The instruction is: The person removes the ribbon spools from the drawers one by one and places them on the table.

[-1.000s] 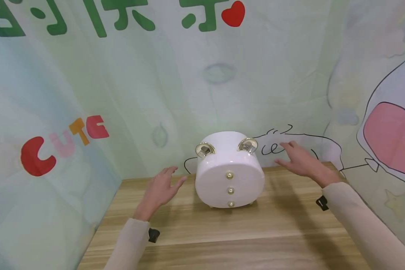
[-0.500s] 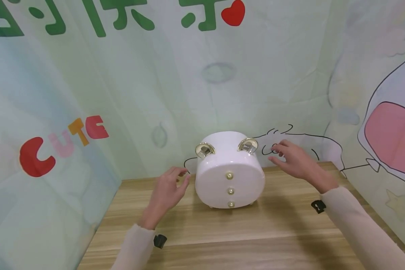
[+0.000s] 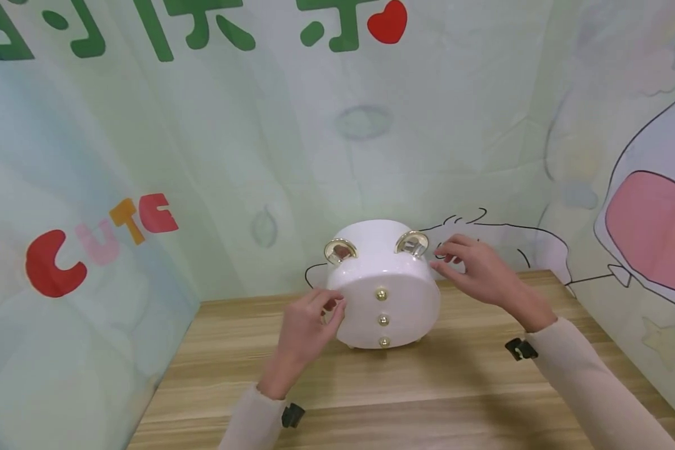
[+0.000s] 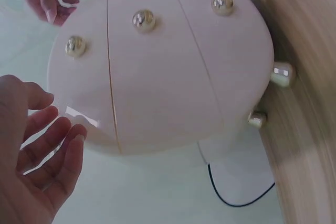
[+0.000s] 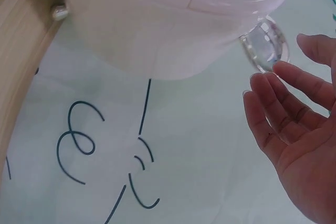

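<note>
A glossy white oval jewelry box stands on the wooden table, its front split by seams, with a column of gold knobs. Two round gold-rimmed ears rise from its top, and small gold feet hold it up. My left hand overlaps the box's left front edge in the head view, its fingers loosely bent with nothing between them. Just right of the box, near the right ear, hovers my right hand, its fingers relaxed and holding nothing; the right wrist view shows its fingertips close to that ear.
A printed fabric backdrop stands right behind the box and along both sides of the wooden table. Bare wood lies in front of the box. Black straps sit at both wrists.
My left hand has moved right and slightly forward to the box's front edge. My right hand has moved left toward the right ear, fingers bending a little more. The box stays in place.
</note>
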`<state>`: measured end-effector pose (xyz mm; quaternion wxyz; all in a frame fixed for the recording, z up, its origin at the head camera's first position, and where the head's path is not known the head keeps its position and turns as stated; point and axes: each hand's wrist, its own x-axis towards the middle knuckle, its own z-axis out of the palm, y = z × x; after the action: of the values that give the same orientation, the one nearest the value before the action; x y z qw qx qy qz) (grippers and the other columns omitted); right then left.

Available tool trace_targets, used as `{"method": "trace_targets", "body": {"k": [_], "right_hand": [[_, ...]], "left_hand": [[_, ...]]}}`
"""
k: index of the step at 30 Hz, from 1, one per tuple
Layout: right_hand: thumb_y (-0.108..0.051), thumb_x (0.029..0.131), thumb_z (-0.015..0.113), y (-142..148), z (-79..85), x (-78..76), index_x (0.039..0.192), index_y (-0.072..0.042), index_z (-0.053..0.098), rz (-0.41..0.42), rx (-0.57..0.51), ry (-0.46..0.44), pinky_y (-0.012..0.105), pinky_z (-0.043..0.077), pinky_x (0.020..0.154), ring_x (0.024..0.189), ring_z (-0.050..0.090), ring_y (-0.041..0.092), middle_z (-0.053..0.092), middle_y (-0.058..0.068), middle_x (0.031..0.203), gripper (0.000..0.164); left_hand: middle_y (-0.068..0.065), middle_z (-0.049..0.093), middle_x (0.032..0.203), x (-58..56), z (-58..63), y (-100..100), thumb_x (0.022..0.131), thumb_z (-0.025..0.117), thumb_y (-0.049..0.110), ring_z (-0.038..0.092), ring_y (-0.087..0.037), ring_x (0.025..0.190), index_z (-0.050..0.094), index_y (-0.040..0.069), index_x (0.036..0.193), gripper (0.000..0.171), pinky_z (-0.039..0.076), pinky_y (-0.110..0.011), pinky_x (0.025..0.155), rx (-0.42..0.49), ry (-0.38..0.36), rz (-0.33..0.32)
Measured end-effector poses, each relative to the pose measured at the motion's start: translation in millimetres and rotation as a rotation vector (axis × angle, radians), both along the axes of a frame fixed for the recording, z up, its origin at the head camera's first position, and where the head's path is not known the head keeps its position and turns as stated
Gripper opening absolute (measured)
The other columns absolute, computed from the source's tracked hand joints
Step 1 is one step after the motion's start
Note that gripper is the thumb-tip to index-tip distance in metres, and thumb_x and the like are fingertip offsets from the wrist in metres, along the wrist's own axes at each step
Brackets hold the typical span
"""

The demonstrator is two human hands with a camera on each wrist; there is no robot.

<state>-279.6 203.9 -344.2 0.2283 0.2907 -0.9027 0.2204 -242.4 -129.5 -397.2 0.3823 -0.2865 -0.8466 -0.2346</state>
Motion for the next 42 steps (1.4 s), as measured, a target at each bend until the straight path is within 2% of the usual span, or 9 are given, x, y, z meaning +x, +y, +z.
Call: {"method": "trace_targets", "body": {"k": [5,11,16,21,28,32,42], "right_hand": [[-0.027,0.093,0.067,-7,3.8,4.8,0.106,-0.014,0.072,0.033,-0.031,0.001,0.04,0.058,0.077,0.095,0.067,0.019,0.07,0.003,0.106,0.019],[-0.03,0.093,0.066,-15,4.1,8.3,0.114,-0.01,0.071,0.059,-0.048,-0.016,0.046,0.057,0.088,0.107,0.068,0.025,0.072,0.007,0.114,0.029],[-0.031,0.093,0.066,-23,1.7,8.6,0.12,-0.009,0.068,0.074,-0.049,-0.002,0.047,0.056,0.09,0.109,0.068,0.026,0.072,0.008,0.118,0.035],[-0.032,0.092,0.067,-30,-1.0,11.0,0.128,-0.01,0.064,0.1,-0.016,-0.002,0.048,0.055,0.095,0.118,0.065,0.029,0.067,0.009,0.129,0.042],[-0.034,0.092,0.067,-34,-4.4,13.0,0.131,-0.009,0.062,0.108,0.002,-0.021,0.05,0.051,0.1,0.126,0.06,0.031,0.063,0.009,0.135,0.047],[-0.035,0.092,0.067,-36,-6.4,11.2,0.133,-0.008,0.061,0.124,0.005,-0.018,0.048,0.051,0.1,0.127,0.059,0.029,0.061,0.01,0.137,0.049],[-0.04,0.094,0.062,-37,-10.9,9.6,0.144,-0.009,0.049,0.131,0.037,-0.085,0.05,0.044,0.108,0.14,0.045,0.03,0.046,0.012,0.151,0.06]], "left_hand": [[-0.001,0.069,0.081,4.5,-6.4,17,0.084,0.075,0.016,0.066,-0.01,0.069,0.069,0.011,0.09,0.01,0.051,-0.017,0.058,-0.001,0.008,-0.036],[-0.002,0.069,0.084,9.5,-9.7,33,0.083,0.075,0.016,0.067,-0.011,0.072,0.07,0.009,0.093,0.013,0.053,-0.016,0.059,0.05,-0.008,-0.053],[-0.001,0.068,0.087,12.4,-12.0,43,0.081,0.077,0.018,0.067,-0.013,0.077,0.071,0.01,0.094,0.017,0.054,-0.019,0.062,0.072,-0.008,-0.001],[-0.001,0.067,0.093,14.1,-14.9,53,0.079,0.08,0.021,0.066,-0.015,0.086,0.072,0.012,0.098,0.023,0.057,-0.027,0.069,0.072,-0.003,0.075],[-0.004,0.067,0.1,15.2,-17.0,64,0.082,0.076,0.024,0.065,-0.019,0.094,0.07,0.013,0.104,0.025,0.057,-0.032,0.08,0.004,-0.006,0.133],[-0.003,0.067,0.1,13.5,-17.6,69,0.083,0.075,0.024,0.066,-0.018,0.092,0.069,0.014,0.105,0.025,0.057,-0.03,0.075,-0.049,0.043,0.146],[-0.005,0.066,0.101,8.2,-17.6,75,0.083,0.075,0.021,0.066,-0.015,0.086,0.069,0.012,0.108,0.028,0.056,-0.024,0.064,-0.112,0.142,0.161]]}}
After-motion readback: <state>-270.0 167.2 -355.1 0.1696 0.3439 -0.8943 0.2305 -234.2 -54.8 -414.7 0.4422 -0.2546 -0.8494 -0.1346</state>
